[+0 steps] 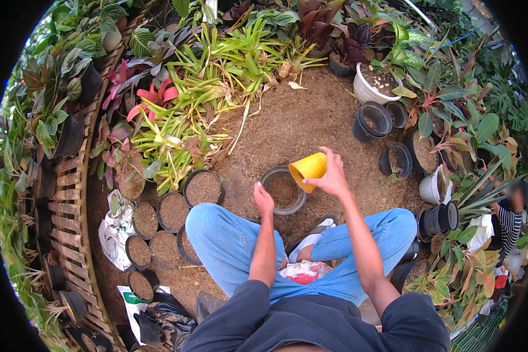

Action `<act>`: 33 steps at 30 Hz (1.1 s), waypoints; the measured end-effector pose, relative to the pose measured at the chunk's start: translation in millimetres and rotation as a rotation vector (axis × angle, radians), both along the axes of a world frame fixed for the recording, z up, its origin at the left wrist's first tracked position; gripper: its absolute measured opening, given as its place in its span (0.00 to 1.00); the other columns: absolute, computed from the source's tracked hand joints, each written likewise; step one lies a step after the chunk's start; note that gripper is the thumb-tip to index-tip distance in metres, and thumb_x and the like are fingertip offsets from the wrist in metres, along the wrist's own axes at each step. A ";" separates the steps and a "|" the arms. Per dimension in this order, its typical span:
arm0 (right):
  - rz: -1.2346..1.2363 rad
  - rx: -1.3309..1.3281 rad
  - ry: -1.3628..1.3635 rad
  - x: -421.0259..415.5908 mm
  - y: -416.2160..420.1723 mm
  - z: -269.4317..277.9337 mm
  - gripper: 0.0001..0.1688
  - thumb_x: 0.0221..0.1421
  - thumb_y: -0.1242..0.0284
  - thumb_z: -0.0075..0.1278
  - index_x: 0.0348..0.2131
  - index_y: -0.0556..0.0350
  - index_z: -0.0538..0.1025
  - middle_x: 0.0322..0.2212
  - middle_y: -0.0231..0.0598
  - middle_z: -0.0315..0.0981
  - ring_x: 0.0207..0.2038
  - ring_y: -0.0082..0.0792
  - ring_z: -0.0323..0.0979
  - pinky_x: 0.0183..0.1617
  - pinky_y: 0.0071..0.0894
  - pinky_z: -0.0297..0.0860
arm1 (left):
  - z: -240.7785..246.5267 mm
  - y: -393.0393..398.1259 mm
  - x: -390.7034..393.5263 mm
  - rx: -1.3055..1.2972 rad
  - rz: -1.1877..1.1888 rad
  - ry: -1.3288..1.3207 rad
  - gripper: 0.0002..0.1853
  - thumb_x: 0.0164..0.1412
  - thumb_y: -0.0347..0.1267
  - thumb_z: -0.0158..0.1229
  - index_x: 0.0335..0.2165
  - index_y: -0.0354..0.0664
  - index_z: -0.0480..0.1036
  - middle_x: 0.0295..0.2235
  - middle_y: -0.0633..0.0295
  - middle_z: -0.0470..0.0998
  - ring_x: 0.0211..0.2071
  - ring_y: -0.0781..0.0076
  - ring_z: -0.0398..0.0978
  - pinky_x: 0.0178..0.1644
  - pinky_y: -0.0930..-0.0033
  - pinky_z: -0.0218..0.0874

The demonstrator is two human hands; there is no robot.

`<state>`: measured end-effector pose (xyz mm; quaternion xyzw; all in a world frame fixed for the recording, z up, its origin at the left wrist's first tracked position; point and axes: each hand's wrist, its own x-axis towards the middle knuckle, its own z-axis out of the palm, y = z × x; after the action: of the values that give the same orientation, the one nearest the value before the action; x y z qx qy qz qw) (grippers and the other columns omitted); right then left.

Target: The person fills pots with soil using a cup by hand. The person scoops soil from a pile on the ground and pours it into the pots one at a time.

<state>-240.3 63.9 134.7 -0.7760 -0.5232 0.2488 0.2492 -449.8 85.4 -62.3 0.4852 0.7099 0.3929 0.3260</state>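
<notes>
My right hand [332,174] grips a yellow ribbed cup [314,167] by its side and base. The cup is tilted, its mouth facing down and left, over the right edge of a dark plastic pot [273,175]. Brown soil [285,192] lies inside this pot, which stands on the ground in front of my crossed legs. My left hand [263,200] is at the pot's left rim with its fingers curled; whether it grips the rim cannot be told.
Soil-filled black pots [174,211] stand left, near a white plastic sack [116,229]. Uprooted green plants [229,57] lie at the upper left. Empty black pots [372,119] and a white pot [435,185] stand right. A person in a striped top [510,226] sits at the far right.
</notes>
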 end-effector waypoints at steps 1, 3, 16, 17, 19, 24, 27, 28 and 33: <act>0.013 -0.008 -0.084 -13.0 1.0 5.1 0.66 0.26 0.62 0.76 0.63 0.43 0.58 0.53 0.56 0.58 0.58 0.58 0.58 0.60 0.57 0.61 | -1.8 1.1 -0.8 0.009 0.000 -0.002 0.17 0.72 0.38 0.41 0.38 0.36 0.71 0.33 0.36 0.76 0.38 0.30 0.72 0.38 0.40 0.61; 0.039 -0.027 -0.252 -33.7 0.6 11.0 0.67 0.24 0.63 0.77 0.62 0.40 0.59 0.53 0.54 0.58 0.58 0.58 0.57 0.59 0.58 0.61 | -3.0 2.1 -1.7 0.025 -0.002 -0.007 0.17 0.72 0.38 0.41 0.38 0.35 0.71 0.33 0.36 0.76 0.38 0.30 0.73 0.39 0.40 0.61; -0.042 -0.039 -0.172 -49.7 4.9 -2.1 0.61 0.25 0.59 0.76 0.59 0.40 0.63 0.51 0.52 0.59 0.56 0.56 0.59 0.57 0.57 0.61 | 6.1 0.1 2.1 -0.048 -0.008 0.012 0.18 0.73 0.40 0.41 0.42 0.36 0.72 0.35 0.37 0.77 0.39 0.31 0.73 0.39 0.41 0.62; -0.109 -0.029 -0.104 -40.0 6.4 -7.3 0.60 0.26 0.59 0.76 0.59 0.40 0.63 0.51 0.52 0.59 0.56 0.56 0.59 0.58 0.56 0.61 | 6.9 -0.2 1.7 -0.049 0.004 0.016 0.18 0.73 0.40 0.41 0.42 0.37 0.72 0.36 0.37 0.77 0.39 0.31 0.73 0.39 0.41 0.62; -0.239 0.042 -0.028 -12.9 7.4 -19.9 0.58 0.30 0.60 0.74 0.60 0.41 0.62 0.53 0.54 0.58 0.58 0.56 0.59 0.61 0.53 0.61 | 4.2 -0.3 -2.3 -0.039 0.023 0.027 0.19 0.73 0.40 0.41 0.43 0.37 0.72 0.36 0.37 0.77 0.40 0.31 0.73 0.40 0.41 0.62; -0.727 0.220 0.178 84.1 -11.6 -103.5 0.57 0.34 0.63 0.73 0.61 0.48 0.61 0.54 0.59 0.59 0.59 0.57 0.59 0.64 0.50 0.59 | 2.1 -0.6 3.3 -0.074 -0.021 -0.048 0.19 0.73 0.40 0.41 0.44 0.37 0.73 0.38 0.37 0.77 0.41 0.31 0.73 0.42 0.42 0.63; -1.051 0.193 0.120 109.2 -22.7 -152.7 0.60 0.33 0.63 0.74 0.62 0.50 0.59 0.54 0.60 0.58 0.60 0.58 0.58 0.65 0.50 0.58 | -5.8 5.0 7.4 0.060 0.028 -0.023 0.19 0.73 0.40 0.41 0.44 0.36 0.73 0.38 0.37 0.77 0.42 0.31 0.73 0.41 0.42 0.63; -1.156 0.136 0.048 102.6 -30.2 -162.5 0.61 0.33 0.63 0.74 0.62 0.50 0.59 0.54 0.60 0.57 0.60 0.59 0.58 0.65 0.50 0.58 | -6.9 4.1 2.9 0.045 0.024 -0.009 0.20 0.73 0.40 0.41 0.43 0.36 0.73 0.38 0.37 0.77 0.42 0.31 0.73 0.41 0.42 0.63; -0.999 -0.066 0.027 78.5 -50.2 -196.3 0.63 0.32 0.62 0.74 0.64 0.50 0.56 0.55 0.61 0.51 0.59 0.61 0.57 0.65 0.51 0.58 | 4.7 -0.9 2.4 0.004 -0.001 -0.007 0.20 0.73 0.40 0.40 0.43 0.35 0.73 0.37 0.36 0.77 0.41 0.31 0.74 0.41 0.41 0.62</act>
<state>-161.8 13.7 -61.6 -0.9360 -0.0764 0.1255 0.3199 -447.5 84.5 -57.6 0.4846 0.7078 0.3961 0.3277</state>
